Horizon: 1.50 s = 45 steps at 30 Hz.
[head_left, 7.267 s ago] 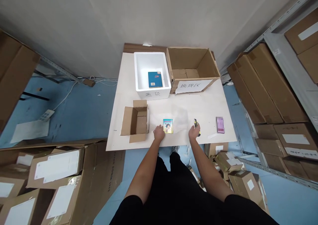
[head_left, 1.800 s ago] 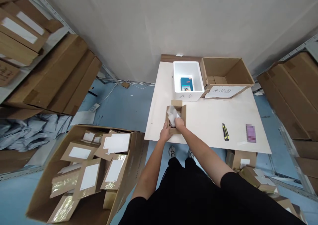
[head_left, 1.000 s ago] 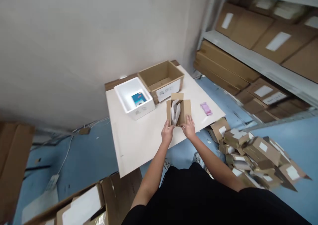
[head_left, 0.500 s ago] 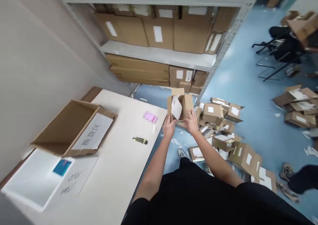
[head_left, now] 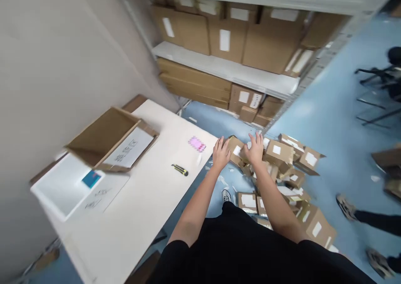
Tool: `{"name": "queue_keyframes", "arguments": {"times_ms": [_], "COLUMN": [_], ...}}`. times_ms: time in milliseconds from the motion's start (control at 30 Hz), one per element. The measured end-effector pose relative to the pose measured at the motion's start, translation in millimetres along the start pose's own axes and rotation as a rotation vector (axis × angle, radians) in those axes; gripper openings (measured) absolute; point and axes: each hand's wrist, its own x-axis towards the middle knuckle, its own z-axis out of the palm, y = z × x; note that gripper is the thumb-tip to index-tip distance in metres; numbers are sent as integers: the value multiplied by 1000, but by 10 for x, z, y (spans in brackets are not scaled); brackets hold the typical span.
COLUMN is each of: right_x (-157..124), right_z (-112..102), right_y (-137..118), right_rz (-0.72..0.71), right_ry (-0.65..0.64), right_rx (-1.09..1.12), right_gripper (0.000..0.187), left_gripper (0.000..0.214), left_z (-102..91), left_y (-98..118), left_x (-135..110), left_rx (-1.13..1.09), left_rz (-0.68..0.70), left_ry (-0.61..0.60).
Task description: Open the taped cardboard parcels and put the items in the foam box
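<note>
My left hand [head_left: 221, 153] hovers just off the table's front right corner with its fingers spread and nothing in it. To its right, my right hand [head_left: 254, 148] is also open and holds nothing. Between the two lies a cardboard box [head_left: 232, 145] with a white label, at the near side of a pile of boxes on the floor. It appears to be below the hands, partly covered by them. On the white table [head_left: 150, 192] are a yellow and black box cutter [head_left: 180, 170] and a blurred-out pink item [head_left: 197, 144].
An open carton [head_left: 103, 138] with a handwritten sheet stands on the table beside a silver laptop [head_left: 62, 188]. Shelving [head_left: 225, 69] with boxes rises ahead. Loose boxes [head_left: 278, 152] cover the floor at right, near another person's shoes [head_left: 346, 206].
Both hands have let go of the open cardboard box with white paper inside, and their fingers have spread apart. That box is no longer up between them. The view has swung to the right.
</note>
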Motion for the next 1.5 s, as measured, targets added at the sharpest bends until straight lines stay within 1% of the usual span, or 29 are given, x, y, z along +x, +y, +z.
{"name": "queue_keyframes", "arguments": {"times_ms": [67,133,233,333,433,533,600,667,767,867,933,1000,1033,1100,1167,1233,1267,1333,1433,1500], "right_x": [148,231,206,-17,-441,-1066,-1591,-2192,-3197,-4258,-4947,-5581,-5870,-6385,-6809,-7143,-7277,-7476,-7614,-7622], "right_z": [213,420,703,935,1110,1235,1296,1337,1354,1297,1221,1134,1097,1054,1071,1154,1219,1386,1710,1954], "right_y": [-355,-757,-1411,-2099,-2835,-3641,-4197,-4735,-5447,-5996,-6263,-6454,-6524,-6626,-6689,-6735,-6756,-6806,-6912,-7001], "right_rz": [-98,-200,-346,-484,-613,-755,-875,-1014,-1222,-1422,-1563,-1699,-1758,-1848,-1899,-1919,-1922,-1930,-1953,-1965], "right_ry": [-36,-80,-147,-207,-275,-366,-435,-510,-631,-757,-847,-939,-984,-1068,-1141,-1201,-1226,-1263,-1297,-1332], "right_rx": [48,80,112,160,229,297,345,399,491,556,578,595,602,605,585,555,541,506,420,362], "right_gripper": [63,64,66,69,67,62,60,60,62,64,64,65,66,67,68,69,70,72,73,74], "left_gripper": [67,64,57,54,55,57,57,57,57,57,57,58,59,60,62,66,69,75,94,104], "left_z": [-288,-602,-1104,-1593,-2034,-2439,-2705,-2966,-3312,-3536,-3590,-3560,-3517,-3384,-3212,-3028,-2940,-2783,-2606,-2532], "left_y": [-240,-491,-855,-1172,-1436,-1648,-1756,-1826,-1825,-1681,-1525,-1355,-1277,-1159,-1123,-1202,-1287,-1525,-1929,-2125], "left_x": [-75,-209,-546,-1051,-1706,-2500,-3109,-3780,-4880,-6015,-6726,-7353,-7625,-8067,-8359,-8502,-8525,-8499,-8405,-8398], "left_rx": [31,73,150,218,267,304,327,359,411,458,490,512,513,488,423,320,259,126,-63,-118], "left_rz": [-65,-132,-246,-359,-473,-593,-680,-777,-944,-1126,-1251,-1387,-1458,-1601,-1729,-1821,-1852,-1901,-2019,-2090], "left_ry": [63,130,235,326,407,494,559,630,729,824,903,985,1020,1065,1088,1100,1096,1058,954,918]}}
